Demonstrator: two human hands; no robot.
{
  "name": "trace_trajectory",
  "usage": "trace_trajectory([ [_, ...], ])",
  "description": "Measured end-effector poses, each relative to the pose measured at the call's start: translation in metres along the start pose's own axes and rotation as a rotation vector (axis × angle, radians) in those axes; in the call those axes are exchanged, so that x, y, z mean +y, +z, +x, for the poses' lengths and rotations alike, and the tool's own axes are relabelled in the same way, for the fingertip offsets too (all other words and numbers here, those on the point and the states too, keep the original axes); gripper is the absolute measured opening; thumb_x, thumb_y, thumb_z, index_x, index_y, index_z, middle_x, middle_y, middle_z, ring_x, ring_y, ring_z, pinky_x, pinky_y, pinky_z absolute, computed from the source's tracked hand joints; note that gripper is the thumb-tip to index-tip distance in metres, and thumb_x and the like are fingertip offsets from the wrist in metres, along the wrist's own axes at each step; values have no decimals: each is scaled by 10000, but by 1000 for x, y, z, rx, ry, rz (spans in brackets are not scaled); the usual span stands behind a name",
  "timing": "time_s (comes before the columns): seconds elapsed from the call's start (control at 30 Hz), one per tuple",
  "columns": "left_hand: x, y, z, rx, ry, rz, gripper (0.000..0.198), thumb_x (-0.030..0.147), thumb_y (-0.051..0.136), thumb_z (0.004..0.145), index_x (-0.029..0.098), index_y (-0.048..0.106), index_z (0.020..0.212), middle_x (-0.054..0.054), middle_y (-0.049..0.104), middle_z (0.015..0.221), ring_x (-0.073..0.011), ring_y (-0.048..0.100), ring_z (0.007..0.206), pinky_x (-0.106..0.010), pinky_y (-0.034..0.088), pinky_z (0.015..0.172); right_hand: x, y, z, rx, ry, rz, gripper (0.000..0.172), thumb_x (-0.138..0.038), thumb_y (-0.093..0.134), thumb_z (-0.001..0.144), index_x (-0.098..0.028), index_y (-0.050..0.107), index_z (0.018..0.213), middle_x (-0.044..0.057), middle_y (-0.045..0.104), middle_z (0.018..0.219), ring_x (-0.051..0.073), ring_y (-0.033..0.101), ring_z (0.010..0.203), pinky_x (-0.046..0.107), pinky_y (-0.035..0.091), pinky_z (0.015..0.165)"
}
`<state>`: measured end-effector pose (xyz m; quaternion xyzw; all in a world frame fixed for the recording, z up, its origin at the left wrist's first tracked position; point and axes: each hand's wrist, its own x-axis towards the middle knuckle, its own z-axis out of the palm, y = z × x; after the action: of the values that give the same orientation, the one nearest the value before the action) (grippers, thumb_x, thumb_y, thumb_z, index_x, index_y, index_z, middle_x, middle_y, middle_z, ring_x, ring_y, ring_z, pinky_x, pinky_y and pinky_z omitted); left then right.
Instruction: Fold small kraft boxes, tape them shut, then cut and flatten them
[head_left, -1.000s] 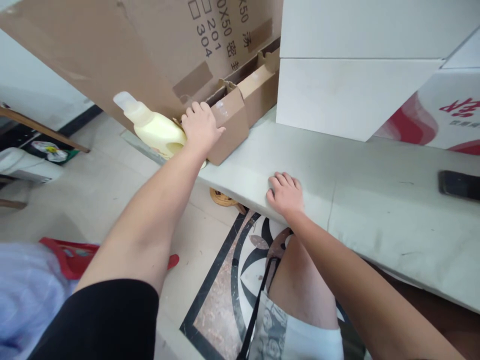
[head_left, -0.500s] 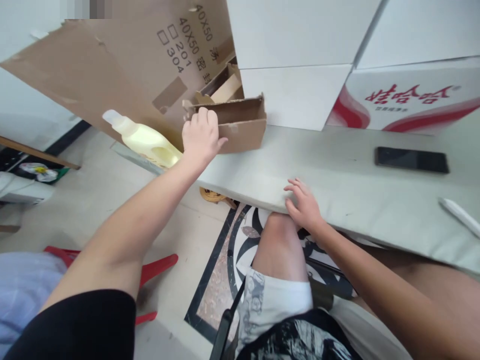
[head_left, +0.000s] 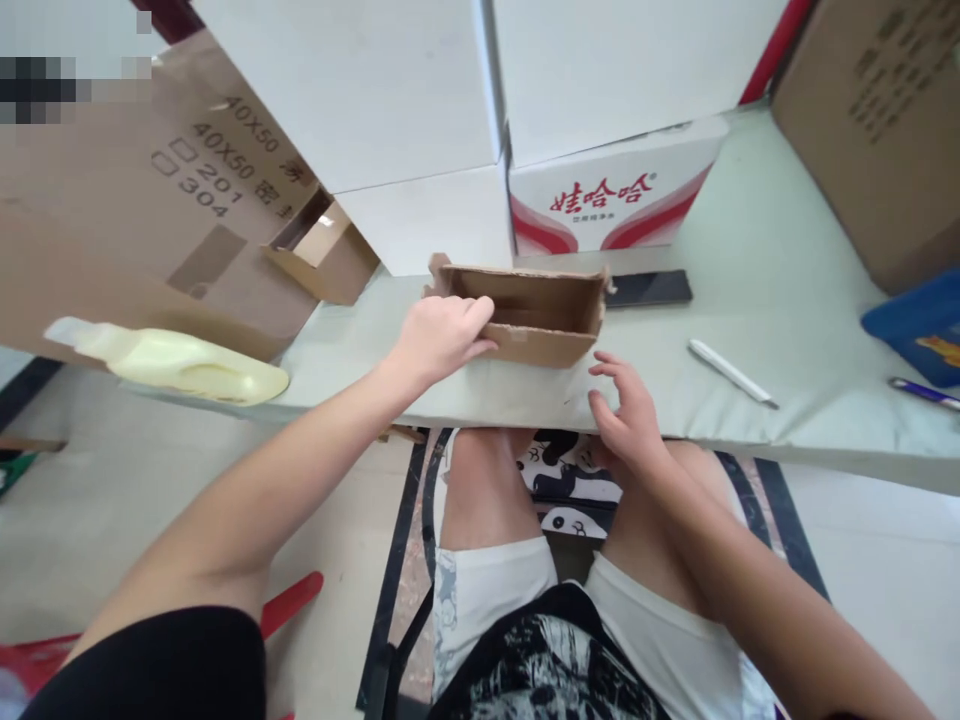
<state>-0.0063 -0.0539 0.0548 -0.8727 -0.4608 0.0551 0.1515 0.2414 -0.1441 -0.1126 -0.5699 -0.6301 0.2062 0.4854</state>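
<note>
An open-topped cardboard box (head_left: pixel 547 347) sits near the front edge of the pale table, in front of a white carton with red lettering (head_left: pixel 615 195). My left hand (head_left: pixel 448 335) grips the box at its left front rim, fingers over the edge. Just right of the box's front corner is my right hand (head_left: pixel 624 408), its fingers apart and slightly curled, holding nothing. Partly behind the box's right end lies a black phone (head_left: pixel 651 289). The inside of the box that shows has nothing I can make out.
A yellow bottle (head_left: pixel 191 365) lies at the table's left edge. Behind it are a large cardboard sheet (head_left: pixel 120 180) and a second small box (head_left: pixel 337 262). To the right are a white pen (head_left: pixel 731 372), a blue container (head_left: pixel 919 325) and a purple pen (head_left: pixel 926 393).
My left hand has brought the cardboard box rightward, away from the second small box and in front of the white cartons. The view has turned right. My right hand remains near the table edge.
</note>
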Motion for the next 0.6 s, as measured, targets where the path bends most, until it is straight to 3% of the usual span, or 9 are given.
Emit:
trace_trajectory([
  [0.13,36,5,21,61,148,-152,234,382,765,888,203,633,963,-87,716,849,-304,705,889,-374,435,729,19,-23,12,231,-8,168,355,-296,520,935,-238,520,1285,157,609,1421,297,597,1362,564,467,1171],
  [0.23,51,11,31,56,198,-138,251,414,742,905,199,637,982,-85,712,836,-296,703,868,-370,430,716,26,-29,13,341,-16,299,348,-339,506,959,-247,500,1295,155,579,1429,290,586,1378,549,481,1162],
  [0.43,55,21,35,70,205,-64,319,494,686,931,196,635,1031,-92,713,853,-284,686,837,-370,416,699,23,-36,17,347,75,295,297,-371,533,954,-245,530,1224,161,603,1374,278,614,1325,530,539,1094],
  [0.6,55,33,31,148,207,-107,340,521,657,937,191,646,1018,-80,705,816,-273,680,805,-370,392,675,10,-48,21,431,103,362,217,-271,613,890,-248,569,1101,118,652,1275,250,656,1246,523,542,1094],
])
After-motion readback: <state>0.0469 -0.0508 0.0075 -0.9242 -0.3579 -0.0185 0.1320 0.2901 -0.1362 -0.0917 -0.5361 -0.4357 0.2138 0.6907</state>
